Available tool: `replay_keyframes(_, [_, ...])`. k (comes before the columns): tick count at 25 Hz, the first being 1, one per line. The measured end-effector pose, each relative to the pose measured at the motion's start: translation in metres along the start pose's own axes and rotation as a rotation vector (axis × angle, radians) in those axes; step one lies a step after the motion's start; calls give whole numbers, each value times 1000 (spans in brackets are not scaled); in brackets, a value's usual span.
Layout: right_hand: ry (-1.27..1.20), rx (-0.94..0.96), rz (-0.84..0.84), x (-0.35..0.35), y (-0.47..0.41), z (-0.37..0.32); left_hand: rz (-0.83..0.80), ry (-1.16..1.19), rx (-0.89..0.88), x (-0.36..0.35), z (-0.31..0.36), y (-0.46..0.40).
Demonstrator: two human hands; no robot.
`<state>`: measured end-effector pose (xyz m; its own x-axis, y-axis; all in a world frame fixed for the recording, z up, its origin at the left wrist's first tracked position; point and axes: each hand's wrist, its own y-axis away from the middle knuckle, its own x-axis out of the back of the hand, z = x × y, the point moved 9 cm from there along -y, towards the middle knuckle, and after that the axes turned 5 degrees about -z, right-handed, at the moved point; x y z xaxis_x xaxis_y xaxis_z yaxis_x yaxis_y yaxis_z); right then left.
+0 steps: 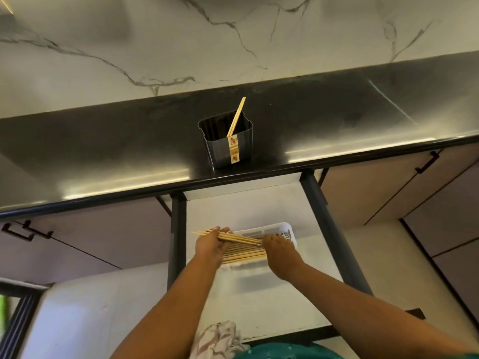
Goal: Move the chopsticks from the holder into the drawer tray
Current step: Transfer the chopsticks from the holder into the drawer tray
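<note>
Reaching down over an open drawer [305, 294], two bare arms come in from the bottom of the view. Close to the person lies a crumpled cloth [220, 338] at the drawer's near edge.

The left hand [211, 246] has its fingers curled under a small bunch of chopsticks [233, 237] and holds them up by their left ends, just above a white tray [283, 228] in the drawer. The right hand [278, 251] rests on the right end of the same bunch, with its fingertips on the sticks; you cannot tell if this grip is closed around them. Under the held bunch, more chopsticks [246, 253] lie flat in the tray, side by side, pointing left to right. The tray's far end shows between the hands.

Farther back is the dark, shiny worktop [103, 151]. A dark square holder [228, 146] stands near its front edge, right above the drawer. One last pair of chopsticks [236, 116] leans inside it, tips poking up to the right. A paper label [233, 150] with pictures is stuck down the holder's front.

Behind it all rises a white marble wall [181, 35] with grey veins.
</note>
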<state>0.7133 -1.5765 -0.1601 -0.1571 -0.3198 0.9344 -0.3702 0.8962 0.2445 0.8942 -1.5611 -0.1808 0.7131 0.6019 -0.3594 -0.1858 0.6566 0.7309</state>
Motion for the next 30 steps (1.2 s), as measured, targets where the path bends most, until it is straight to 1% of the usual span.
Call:
replay_keyframes(2, [-47,-21,34,2,3,18,29,16,10,22,15,-5])
replay_keyframes(4, [-149,-48,10,-1,3,31,16,33,24,27,18,-3])
replay_keyframes(7, [-192,-48,-44,-9,-3,28,59,36,-51,24,16,-5])
replay_keyframes(9, [-200,-89,-99,-14,-10,32,106,19,-94,26,12,-4])
replay_keyframes(11, [-352,-208,-191,-12,-18,53,125,-38,-98,29,7,-4])
replay_keyframes(13, [-478,-290,-240,-5,-26,76,129,-74,-99,31,4,-4])
replay_keyframes(15, [-480,-262,-261,7,-30,78,108,-83,-83,24,-1,-3])
replay_keyframes(17, [-382,-137,-301,12,-32,51,50,-82,-46,7,-9,1])
replay_keyframes(19, [-136,-12,-304,3,-29,19,-23,-86,-27,-11,-17,2])
replay_keyframes(20, [-84,38,-292,-4,-28,7,-52,-94,-33,-17,-17,1])
replay_keyframes(23, [-146,98,-234,-10,-28,-9,-89,-125,-72,-20,-11,-4])
replay_keyframes(25, [-80,124,-201,-8,-28,-7,-78,-112,-86,-14,-10,-7])
replay_keyframes(26, [-22,135,-166,-3,-28,-6,-61,-83,-77,-11,-11,-9])
replay_keyframes(28, [162,182,-25,8,-27,-7,-15,28,-25,-5,-14,-13])
replay_keyframes(30, [256,253,70,13,-25,-15,-3,125,37,-6,-18,-15])
